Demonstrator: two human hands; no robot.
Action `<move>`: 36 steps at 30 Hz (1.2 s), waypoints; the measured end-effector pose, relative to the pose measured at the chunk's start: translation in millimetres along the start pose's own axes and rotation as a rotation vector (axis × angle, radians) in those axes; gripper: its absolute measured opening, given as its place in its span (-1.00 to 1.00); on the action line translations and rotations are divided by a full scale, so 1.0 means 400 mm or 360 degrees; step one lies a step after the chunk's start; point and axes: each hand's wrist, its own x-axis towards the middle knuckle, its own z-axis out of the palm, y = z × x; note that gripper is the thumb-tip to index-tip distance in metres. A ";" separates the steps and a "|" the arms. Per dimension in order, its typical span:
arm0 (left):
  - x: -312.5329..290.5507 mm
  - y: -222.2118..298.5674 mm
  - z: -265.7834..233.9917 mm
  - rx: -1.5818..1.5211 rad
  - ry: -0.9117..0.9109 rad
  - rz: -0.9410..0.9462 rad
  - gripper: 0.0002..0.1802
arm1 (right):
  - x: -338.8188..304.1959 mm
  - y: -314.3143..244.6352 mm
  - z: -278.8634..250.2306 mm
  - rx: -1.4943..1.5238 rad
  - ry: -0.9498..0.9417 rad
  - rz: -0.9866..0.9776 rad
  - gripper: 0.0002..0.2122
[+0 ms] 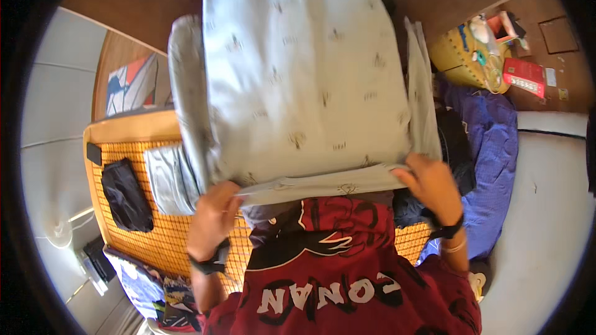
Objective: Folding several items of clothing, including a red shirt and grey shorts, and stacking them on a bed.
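Observation:
A wide pale grey printed cloth [310,87] with small dark motifs stretches out in front of me. Its near edge is turned into a band running between my hands. Narrower strips of the same fabric hang along both of its sides; whether they are sleeves I cannot tell. My left hand [214,214] is closed on the near left corner, fingers curled over the edge. At the near right corner my right hand [433,187] pinches the band between thumb and fingers. Each wrist wears a dark band.
Under the cloth is a woven mat [174,236] in a wooden frame, bearing a folded black garment [127,195] and a folded pale cloth [167,180]. Purple-blue fabric [493,149] lies to the right. Beyond it are a yellow basket [453,56] and a red box [524,77].

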 end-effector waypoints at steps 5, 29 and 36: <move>-0.089 -0.072 0.169 -0.0189 0.0015 -0.0362 -0.84 | -0.074 -0.018 0.191 0.0613 -0.0075 0.0370 -0.65; -0.032 -0.296 0.173 -0.1202 0.0943 -0.1160 -0.66 | 0.035 0.188 0.188 -0.0097 0.0756 0.0748 -0.68; -0.046 -0.267 0.051 -0.2001 0.1319 -0.0831 -0.53 | 0.007 0.237 0.163 0.0302 0.0726 0.0770 -0.87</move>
